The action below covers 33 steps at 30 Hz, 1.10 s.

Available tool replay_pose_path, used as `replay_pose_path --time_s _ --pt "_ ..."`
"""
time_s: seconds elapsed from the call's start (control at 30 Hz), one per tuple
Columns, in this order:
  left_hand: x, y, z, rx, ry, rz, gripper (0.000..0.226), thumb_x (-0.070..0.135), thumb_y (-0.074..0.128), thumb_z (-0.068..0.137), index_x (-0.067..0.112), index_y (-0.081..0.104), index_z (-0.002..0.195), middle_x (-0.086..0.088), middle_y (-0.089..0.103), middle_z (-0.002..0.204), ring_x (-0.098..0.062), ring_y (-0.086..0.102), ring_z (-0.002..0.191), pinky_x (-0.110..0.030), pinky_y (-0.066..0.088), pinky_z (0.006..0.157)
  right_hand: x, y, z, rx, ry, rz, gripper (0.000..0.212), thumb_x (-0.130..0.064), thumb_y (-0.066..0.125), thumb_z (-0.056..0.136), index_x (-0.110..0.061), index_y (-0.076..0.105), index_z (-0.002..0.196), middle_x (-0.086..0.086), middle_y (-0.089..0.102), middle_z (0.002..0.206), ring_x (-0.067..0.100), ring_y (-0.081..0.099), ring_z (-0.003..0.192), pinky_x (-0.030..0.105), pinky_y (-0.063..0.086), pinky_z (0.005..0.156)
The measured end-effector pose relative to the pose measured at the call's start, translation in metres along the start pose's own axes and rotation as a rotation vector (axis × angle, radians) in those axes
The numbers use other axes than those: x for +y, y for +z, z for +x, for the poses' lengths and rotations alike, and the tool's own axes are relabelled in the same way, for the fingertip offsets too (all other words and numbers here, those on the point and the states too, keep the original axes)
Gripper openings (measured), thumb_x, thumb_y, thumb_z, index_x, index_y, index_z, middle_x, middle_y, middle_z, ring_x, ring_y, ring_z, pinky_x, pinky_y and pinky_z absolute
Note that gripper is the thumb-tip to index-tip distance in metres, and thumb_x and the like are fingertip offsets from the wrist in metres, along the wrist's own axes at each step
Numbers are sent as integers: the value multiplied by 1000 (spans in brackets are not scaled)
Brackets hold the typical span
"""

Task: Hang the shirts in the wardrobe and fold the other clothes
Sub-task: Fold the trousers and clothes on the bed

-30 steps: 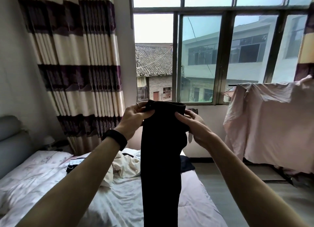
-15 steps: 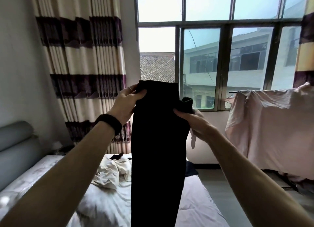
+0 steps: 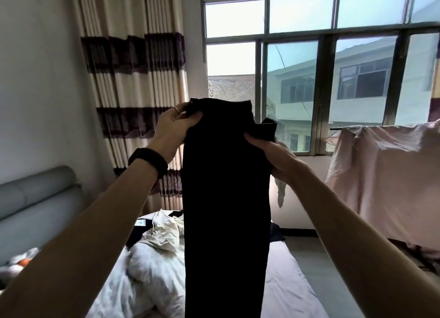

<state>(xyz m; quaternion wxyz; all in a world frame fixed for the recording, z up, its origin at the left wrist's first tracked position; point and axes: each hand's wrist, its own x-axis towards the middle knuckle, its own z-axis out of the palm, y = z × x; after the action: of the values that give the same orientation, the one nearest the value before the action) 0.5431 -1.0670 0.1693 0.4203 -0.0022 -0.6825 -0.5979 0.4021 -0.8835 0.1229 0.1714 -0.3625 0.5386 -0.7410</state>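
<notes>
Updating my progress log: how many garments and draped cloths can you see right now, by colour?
Black: 1, trousers gripped by left hand and right hand
Cream: 1, crumpled garment on the bed
Dark: 1 at least, partly hidden garment on the bed
Pink: 1, sheet draped at right
Total: 4

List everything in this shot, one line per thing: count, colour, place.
black garment: one, black, held up at centre, hanging in front of the bed
cream garment: one, cream, crumpled on the bed, left of the black one
bed: one, pale bedding, below
headboard: one, grey, far left
curtain: two, cream with purple bands, either side of the window
window: one, dark frame, back wall
pink sheet: one, pink, draped at right
wristband: one, black, left wrist
left hand: one, grips the black garment's top left corner
right hand: one, grips its right edge, lower down
</notes>
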Motion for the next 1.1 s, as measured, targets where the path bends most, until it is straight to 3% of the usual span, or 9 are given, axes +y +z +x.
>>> replay_pose_path --time_s 0.27,0.4,0.5,0.73,0.87,0.93,1.03,1.1 --pt "42 7 -15 92 89 -50 14 15 68 92 22 70 104 11 72 82 -3 67 65 -16 49 54 -60 12 -41 70 -194 -127 30 -18 78 87 -4 72 112 12 76 106 28 74 96 35 60 88" --pt "31 12 -13 98 51 -19 22 18 73 89 17 71 110 2 76 98 -12 72 83 -24 54 71 -54 7 -44 180 -214 -170 31 -20 85 79 -10 72 106 5 78 97 23 75 91 34 61 86" --pt "2 15 -10 89 -23 -9 13 16 75 87 18 73 99 0 76 96 -14 71 83 -33 54 82 -33 -4 -41 204 -176 -171 24 -15 86 77 -18 70 95 2 78 95 20 75 89 31 61 85" --pt "-108 28 1 56 -214 7 17 13 76 86 16 73 103 -1 77 95 -16 72 86 -32 57 88 61 -54 -12 257 4 -289 33 -24 91 70 -14 76 97 3 78 96 22 75 93 40 57 93" --pt "-200 32 6 34 -342 60 15 10 77 84 22 72 92 -3 76 97 -20 71 92 -38 56 94 137 -84 14 313 130 -446 18 -24 85 77 -12 76 88 8 77 91 21 72 82 35 57 76" --pt "-256 35 13 14 -389 101 16 8 76 85 22 72 91 -3 75 98 -20 69 91 -38 54 96 185 -100 33 331 187 -484 9 -20 82 81 -17 76 86 2 76 87 17 69 80 30 51 72" --pt "-331 37 17 -14 -450 141 15 6 73 88 16 71 99 0 72 95 -14 65 86 -25 53 84 256 -120 57 358 286 -532 11 -20 82 78 -28 75 78 -8 74 79 15 67 80 32 50 76" --pt "-400 37 35 -42 -499 168 14 7 72 89 19 70 96 4 71 91 -10 64 82 -18 50 77 321 -140 89 373 348 -531 12 -16 83 77 -21 73 73 -10 69 71 14 62 75 31 47 73"
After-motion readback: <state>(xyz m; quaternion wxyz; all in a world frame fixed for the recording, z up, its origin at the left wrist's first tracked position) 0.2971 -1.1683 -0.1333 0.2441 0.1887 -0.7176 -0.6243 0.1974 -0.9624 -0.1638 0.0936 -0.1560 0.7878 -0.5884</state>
